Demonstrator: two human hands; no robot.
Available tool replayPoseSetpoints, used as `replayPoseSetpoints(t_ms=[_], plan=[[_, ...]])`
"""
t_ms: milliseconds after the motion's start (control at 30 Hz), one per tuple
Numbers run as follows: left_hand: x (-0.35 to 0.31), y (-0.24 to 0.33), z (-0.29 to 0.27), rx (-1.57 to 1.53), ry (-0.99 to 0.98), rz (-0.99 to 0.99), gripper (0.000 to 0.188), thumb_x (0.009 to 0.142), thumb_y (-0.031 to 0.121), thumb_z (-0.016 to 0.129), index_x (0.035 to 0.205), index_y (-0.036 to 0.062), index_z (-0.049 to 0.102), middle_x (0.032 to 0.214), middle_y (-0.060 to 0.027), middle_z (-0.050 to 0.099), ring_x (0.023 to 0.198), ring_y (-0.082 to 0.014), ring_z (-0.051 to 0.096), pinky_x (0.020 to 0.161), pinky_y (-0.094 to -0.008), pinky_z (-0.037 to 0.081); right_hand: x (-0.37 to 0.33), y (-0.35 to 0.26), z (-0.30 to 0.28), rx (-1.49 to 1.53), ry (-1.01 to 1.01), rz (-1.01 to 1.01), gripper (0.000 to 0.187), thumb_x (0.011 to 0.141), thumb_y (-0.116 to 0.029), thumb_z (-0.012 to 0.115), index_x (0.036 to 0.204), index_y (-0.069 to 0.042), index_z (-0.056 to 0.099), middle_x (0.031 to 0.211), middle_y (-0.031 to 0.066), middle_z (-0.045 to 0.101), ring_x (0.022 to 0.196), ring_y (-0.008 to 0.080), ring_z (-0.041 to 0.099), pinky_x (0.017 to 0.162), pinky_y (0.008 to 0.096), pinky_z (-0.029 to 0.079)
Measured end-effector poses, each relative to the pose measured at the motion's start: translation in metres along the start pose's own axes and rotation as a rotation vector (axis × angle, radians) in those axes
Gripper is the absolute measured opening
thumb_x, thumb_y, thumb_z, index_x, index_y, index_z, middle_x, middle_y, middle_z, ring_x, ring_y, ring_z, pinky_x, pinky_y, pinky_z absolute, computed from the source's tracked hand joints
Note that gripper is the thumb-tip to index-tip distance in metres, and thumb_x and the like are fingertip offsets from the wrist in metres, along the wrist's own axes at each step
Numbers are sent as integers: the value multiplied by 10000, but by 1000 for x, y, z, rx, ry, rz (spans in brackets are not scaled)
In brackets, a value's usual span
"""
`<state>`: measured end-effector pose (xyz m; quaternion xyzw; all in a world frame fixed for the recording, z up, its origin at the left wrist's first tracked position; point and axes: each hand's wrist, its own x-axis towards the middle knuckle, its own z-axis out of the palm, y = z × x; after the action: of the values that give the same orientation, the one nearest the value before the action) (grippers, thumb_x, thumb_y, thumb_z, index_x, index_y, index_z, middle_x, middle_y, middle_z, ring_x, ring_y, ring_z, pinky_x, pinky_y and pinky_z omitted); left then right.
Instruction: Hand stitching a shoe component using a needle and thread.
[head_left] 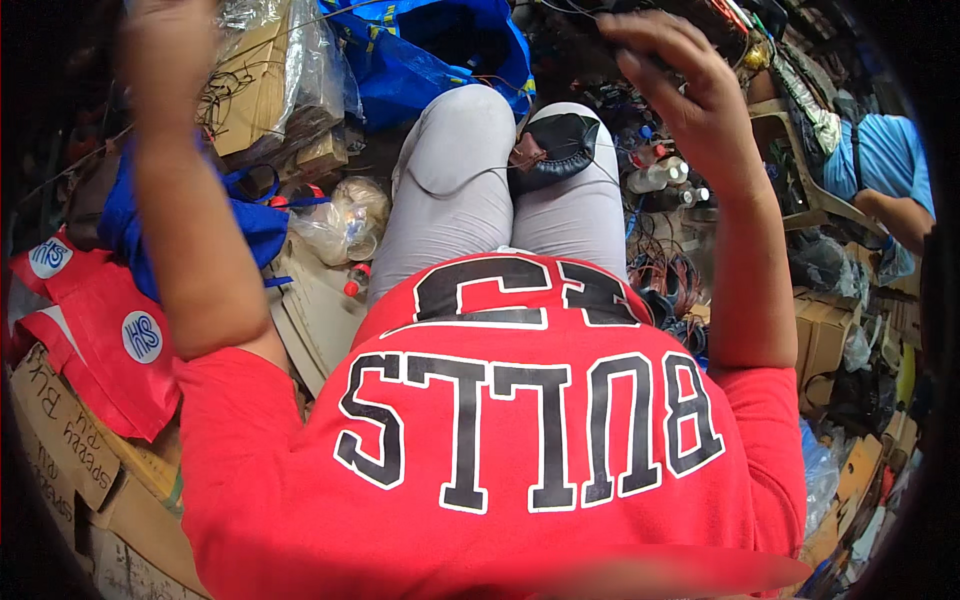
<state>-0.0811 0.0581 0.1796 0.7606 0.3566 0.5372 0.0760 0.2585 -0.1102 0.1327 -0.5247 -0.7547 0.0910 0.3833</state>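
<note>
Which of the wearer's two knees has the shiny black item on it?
The right knee: the black item rests on it, reaching toward the gap between the legs. The left knee carries no such piece.

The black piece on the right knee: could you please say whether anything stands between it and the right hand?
Nothing visible blocks the gap between the right hand and the black piece.

The head-worn view (a fisheye) looks down closely over the red shirt point(520, 430) toward both hands point(168, 60) point(698, 90).
</note>
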Motion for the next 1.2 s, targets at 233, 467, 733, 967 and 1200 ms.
replayPoseSetpoints(t_ms=[233, 467, 733, 967, 1200], plan=[[-159, 56, 125, -448, -660, -249, 134, 734, 1, 676, 855, 50, 706, 822, -86, 667, 772, -183, 636, 694, -283, 488, -70, 42, 29, -48, -270, 443, 151, 766, -94, 706, 915, -66, 696, 854, 87, 611, 747, 225, 627, 670, 296, 497], [-192, 62, 163, -104, -753, -65, 152, 694, 83, 685, 833, 134, 723, 734, -50, 590, 793, -213, 563, 703, -347, 397, -84, 49, 36, -29, -259, 482, 140, 792, -52, 677, 929, -60, 698, 813, 56, 565, 735, 159, 606, 657, 267, 475], [-184, 51, 191, -308, -679, -52, 178, 719, 106, 688, 862, 202, 734, 713, -7, 518, 779, -208, 495, 758, -361, 338, -89, 76, 28, 244, -413, 657, 246, 835, 1, 594, 1032, -105, 697, 812, 9, 488, 792, 116, 497, 732, 232, 417], [-181, 47, 199, -229, -808, -68, 148, 776, 177, 674, 867, 272, 742, 786, 8, 532, 879, -206, 482, 799, -376, 325, -91, 93, 30, 355, -420, 681, 427, 730, 137, 477, 1009, -97, 701, 899, 10, 518, 861, 121, 528, 831, 237, 430], [-181, 46, 200, -228, -825, -67, 162, 775, 172, 670, 870, 281, 742, 789, 5, 531, 876, -207, 484, 812, -382, 325, -89, 97, 33, 372, -410, 681, 426, 716, 138, 480, 990, -95, 708, 891, 9, 520, 853, 119, 525, 826, 235, 428]])
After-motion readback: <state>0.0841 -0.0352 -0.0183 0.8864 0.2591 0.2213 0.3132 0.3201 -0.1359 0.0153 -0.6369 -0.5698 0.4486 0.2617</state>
